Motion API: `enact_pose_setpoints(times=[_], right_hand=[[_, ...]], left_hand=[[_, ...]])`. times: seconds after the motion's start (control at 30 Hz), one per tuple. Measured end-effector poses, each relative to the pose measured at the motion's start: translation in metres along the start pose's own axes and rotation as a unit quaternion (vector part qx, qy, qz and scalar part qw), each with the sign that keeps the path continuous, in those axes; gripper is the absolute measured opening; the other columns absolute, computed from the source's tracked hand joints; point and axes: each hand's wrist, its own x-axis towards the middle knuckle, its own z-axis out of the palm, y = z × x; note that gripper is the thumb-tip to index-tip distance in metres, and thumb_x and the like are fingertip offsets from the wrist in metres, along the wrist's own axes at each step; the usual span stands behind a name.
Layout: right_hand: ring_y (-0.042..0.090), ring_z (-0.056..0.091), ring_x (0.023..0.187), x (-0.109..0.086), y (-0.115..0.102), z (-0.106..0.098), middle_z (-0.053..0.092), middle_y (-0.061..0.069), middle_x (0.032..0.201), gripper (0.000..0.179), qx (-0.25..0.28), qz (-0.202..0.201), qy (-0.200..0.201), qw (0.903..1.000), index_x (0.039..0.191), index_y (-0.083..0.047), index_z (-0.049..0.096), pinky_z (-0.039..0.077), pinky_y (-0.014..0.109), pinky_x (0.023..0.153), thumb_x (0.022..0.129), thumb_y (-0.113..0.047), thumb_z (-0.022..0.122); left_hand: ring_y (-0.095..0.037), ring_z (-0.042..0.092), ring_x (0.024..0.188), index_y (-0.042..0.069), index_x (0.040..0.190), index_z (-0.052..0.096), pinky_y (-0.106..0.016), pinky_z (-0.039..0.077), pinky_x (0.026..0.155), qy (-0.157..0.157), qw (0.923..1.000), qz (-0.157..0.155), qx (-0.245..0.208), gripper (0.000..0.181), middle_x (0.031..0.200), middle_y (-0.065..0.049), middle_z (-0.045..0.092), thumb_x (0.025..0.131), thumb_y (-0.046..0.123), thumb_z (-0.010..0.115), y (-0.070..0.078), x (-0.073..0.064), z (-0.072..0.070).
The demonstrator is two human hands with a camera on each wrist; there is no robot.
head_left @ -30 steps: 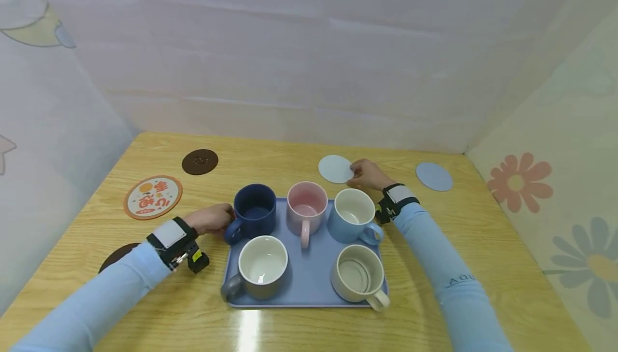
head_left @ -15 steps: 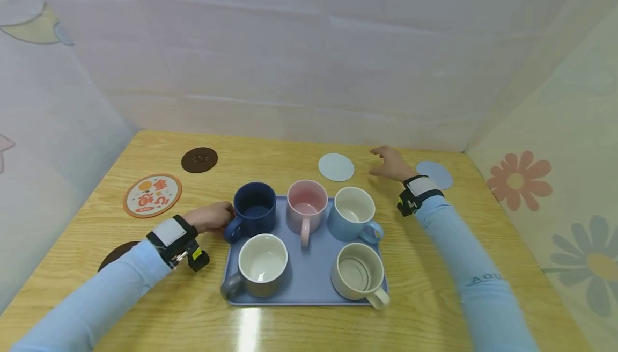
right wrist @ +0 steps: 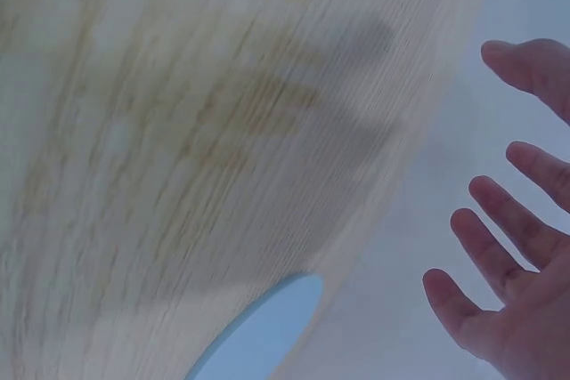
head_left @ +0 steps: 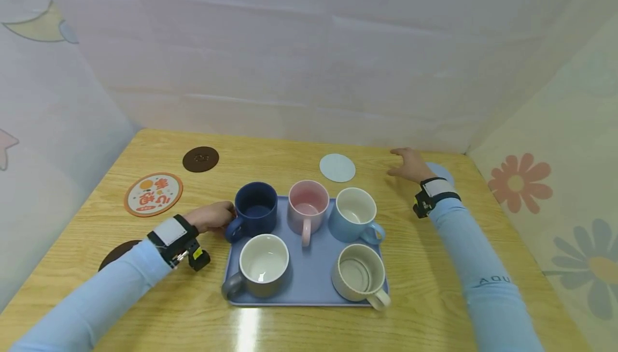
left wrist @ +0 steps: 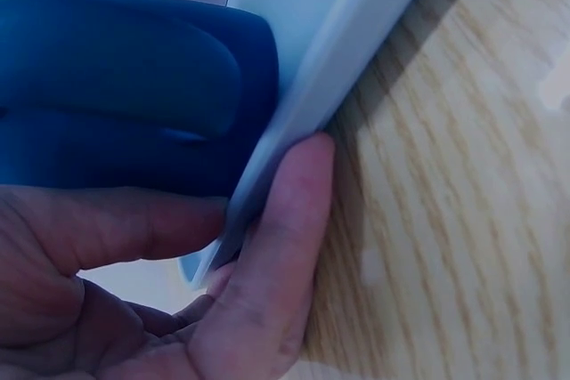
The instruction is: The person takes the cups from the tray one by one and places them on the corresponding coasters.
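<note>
Pinching tray (left wrist: 361,28), left hand (head_left: 210,217); head view hides grip.

The right grip (head_left: 411,166) has left the white disc (head_left: 337,168), moving rightward

In front of me my worktop (head_left: 425,287) shows yellowish wood grain. Low in the frame's centre lies a blue-grey tray (head_left: 309,279). Toward the left I have a dark brown coaster (head_left: 200,159), an orange-rimmed coaster (head_left: 153,195) and a part-hidden brown disc (head_left: 116,253); upper centre, a white coaster (head_left: 337,168); upper right, a pale blue coaster (head_left: 442,171).
</note>
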Motion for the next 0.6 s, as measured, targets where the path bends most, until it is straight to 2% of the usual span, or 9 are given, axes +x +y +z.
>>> enact_pose_setpoints(times=[0.13,0.23,0.6], right_hand=[[0.050,0.030,0.123,-0.002,0.011,-0.002,0.035,0.035,0.133,0.065,0.021,0.008,0.001,0.9997,0.133,0.013,0.036,0.028,0.059,0.100,0.082,-0.015,0.067],[0.049,0.029,0.124,-0.003,0.017,-0.005,0.032,0.034,0.135,0.068,0.041,0.035,-0.004,0.9985,0.136,0.010,0.033,0.029,0.059,0.099,0.083,-0.017,0.066],[0.051,0.027,0.124,-0.015,0.029,-0.019,0.030,0.036,0.135,0.071,0.038,0.098,0.019,0.9943,0.137,0.011,0.029,0.028,0.060,0.099,0.085,-0.021,0.064]], left_hand=[[-0.019,0.055,0.072,-0.013,0.107,0.044,-0.028,0.052,0.063,0.002,1.0000,-0.001,-0.006,0.024,0.089,-0.016,0.051,0.085,-0.005,0.039,0.000,0.000,0.000],[-0.019,0.054,0.072,-0.013,0.107,0.044,-0.028,0.052,0.063,0.002,1.0000,0.000,-0.008,0.023,0.088,-0.016,0.051,0.085,-0.006,0.039,-0.001,0.001,0.000],[-0.018,0.053,0.070,-0.013,0.106,0.043,-0.026,0.050,0.060,-0.001,0.9999,0.007,-0.012,0.022,0.087,-0.014,0.050,0.085,-0.006,0.039,-0.002,0.001,0.001]])
